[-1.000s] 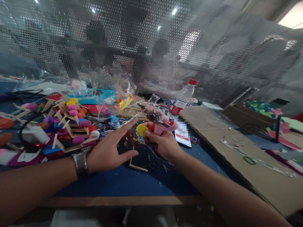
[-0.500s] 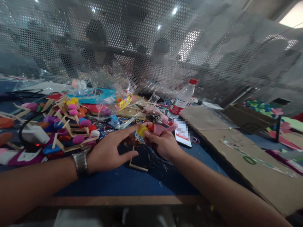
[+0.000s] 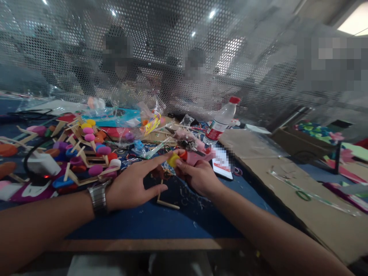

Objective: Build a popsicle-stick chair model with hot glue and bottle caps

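My right hand (image 3: 198, 176) is closed, its thumb pressed against a small yellow round piece (image 3: 173, 160). An orange-red bit (image 3: 183, 155) shows just behind that piece, beside a pink object (image 3: 198, 155) whose kind I cannot make out; whether the hand also grips these is hidden. My left hand (image 3: 132, 184), with a metal watch (image 3: 98, 197) on its wrist, is open: the thumb sticks out and the index finger reaches to the yellow piece's edge. Its other fingers are partly hidden. Below the hands, thin wooden sticks joined in an L (image 3: 168, 204) lie on the blue mat (image 3: 138, 226).
Several wooden-stick pieces with coloured round ends (image 3: 94, 170) pile up on the left, beside a white plug adapter (image 3: 43, 165). A water bottle (image 3: 221, 120) and a phone (image 3: 222, 163) stand and lie beyond my right hand. Cardboard (image 3: 301, 207) covers the right side.
Both hands stay almost in place. The yellow piece has turned slightly between the fingers.
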`<state>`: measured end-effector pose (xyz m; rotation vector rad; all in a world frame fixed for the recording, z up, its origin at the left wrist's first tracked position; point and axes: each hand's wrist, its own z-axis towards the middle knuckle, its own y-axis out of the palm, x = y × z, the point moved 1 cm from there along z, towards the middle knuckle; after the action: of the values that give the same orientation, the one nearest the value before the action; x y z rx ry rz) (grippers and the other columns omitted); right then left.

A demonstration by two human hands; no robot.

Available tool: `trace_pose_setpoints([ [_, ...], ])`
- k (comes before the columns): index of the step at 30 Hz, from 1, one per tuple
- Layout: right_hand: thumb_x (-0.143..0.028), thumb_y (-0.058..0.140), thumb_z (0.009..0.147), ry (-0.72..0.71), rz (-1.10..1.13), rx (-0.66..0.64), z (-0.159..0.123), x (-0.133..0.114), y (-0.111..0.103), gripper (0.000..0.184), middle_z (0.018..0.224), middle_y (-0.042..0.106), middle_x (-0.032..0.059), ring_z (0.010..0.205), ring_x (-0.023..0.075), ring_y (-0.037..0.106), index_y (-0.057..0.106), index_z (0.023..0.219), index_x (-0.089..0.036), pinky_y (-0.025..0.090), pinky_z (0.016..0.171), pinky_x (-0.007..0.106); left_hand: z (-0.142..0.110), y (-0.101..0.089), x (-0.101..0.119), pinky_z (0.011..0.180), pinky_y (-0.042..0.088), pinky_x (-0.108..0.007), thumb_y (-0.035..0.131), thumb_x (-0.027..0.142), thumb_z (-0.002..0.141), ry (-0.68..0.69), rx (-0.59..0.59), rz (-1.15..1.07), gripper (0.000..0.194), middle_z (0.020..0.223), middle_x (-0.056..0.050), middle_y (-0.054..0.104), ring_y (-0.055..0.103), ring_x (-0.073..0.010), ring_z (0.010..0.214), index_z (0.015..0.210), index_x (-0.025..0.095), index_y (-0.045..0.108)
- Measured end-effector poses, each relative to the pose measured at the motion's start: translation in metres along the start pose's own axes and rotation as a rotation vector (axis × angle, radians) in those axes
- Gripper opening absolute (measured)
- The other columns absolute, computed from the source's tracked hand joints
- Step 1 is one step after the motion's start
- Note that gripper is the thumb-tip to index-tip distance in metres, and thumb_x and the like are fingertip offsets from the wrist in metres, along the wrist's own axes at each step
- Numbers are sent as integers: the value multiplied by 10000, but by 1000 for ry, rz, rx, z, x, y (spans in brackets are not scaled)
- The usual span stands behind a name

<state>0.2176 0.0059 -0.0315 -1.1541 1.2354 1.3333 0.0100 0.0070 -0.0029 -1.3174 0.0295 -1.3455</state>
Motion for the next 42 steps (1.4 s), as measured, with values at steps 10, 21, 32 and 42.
trace_pose_setpoints([
  [10,-504,839,641,-19,96,3,1,-9,3,445,569,525,-49,523,128,459,673,931,-209,328,504,288,9,-3,-15,708,492,-272,706,354,860,-257,152,-755,259,831,-37,677,589,-135,742,1046,182,759],
  [21,-460,851,619,-2,138,18,1,-9,4,439,573,504,-61,527,123,470,652,930,-223,334,510,282,11,-3,-14,756,522,-309,818,357,738,-336,217,-770,215,851,-39,748,627,-144,747,866,185,791],
  [32,-455,837,634,-18,122,12,0,-12,4,439,511,467,-71,511,144,467,635,943,-217,295,485,284,13,-5,-8,589,457,-231,914,296,581,-317,220,-776,326,634,14,616,542,-102,616,581,144,625],
  [42,-496,847,605,19,98,17,-1,-14,4,482,539,510,-56,520,137,472,644,944,-221,314,496,289,10,-9,-6,608,418,-251,571,441,929,-177,231,-387,358,680,-5,574,495,-121,634,736,151,657],
])
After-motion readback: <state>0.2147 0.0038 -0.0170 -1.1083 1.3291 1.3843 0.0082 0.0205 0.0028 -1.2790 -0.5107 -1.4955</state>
